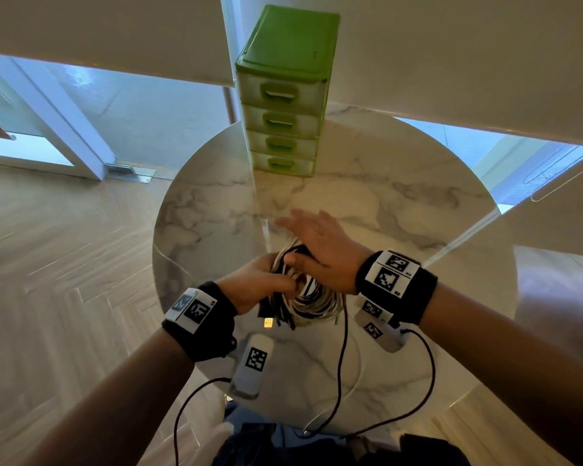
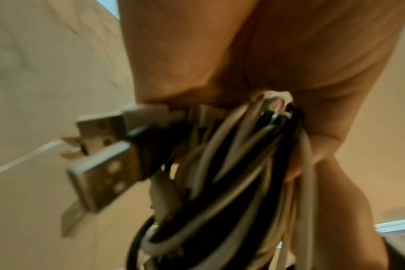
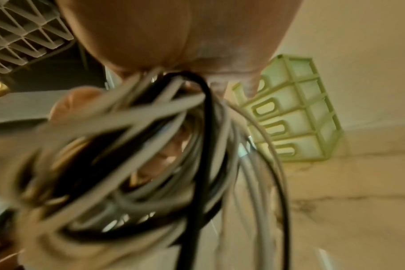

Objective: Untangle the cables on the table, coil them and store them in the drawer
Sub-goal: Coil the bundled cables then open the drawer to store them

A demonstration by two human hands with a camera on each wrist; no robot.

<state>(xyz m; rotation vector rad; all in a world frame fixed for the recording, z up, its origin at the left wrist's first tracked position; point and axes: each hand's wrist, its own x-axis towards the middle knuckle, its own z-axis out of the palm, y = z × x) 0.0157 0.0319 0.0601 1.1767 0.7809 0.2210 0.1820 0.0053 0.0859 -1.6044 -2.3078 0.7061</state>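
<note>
A bundle of black and white cables (image 1: 313,304) hangs in loops over the near middle of the round marble table (image 1: 401,203). My left hand (image 1: 260,284) grips the bundle from the left. USB plugs (image 2: 99,180) stick out below that hand (image 2: 220,54), beside the coils (image 2: 231,173). My right hand (image 1: 320,250) lies over the top of the bundle with its fingers straight and blurred, and its thumb hooks a black strand. Loops (image 3: 150,164) hang under its palm (image 3: 173,32). The green drawer unit (image 1: 283,95) stands at the far edge with every drawer closed.
Thin black leads (image 1: 342,364) from the wrist cameras dangle over the table's near edge. A pale cable (image 1: 354,388) trails across the near part of the table. The drawer unit (image 3: 296,113) is a forearm's length beyond the hands. Wooden floor lies to the left.
</note>
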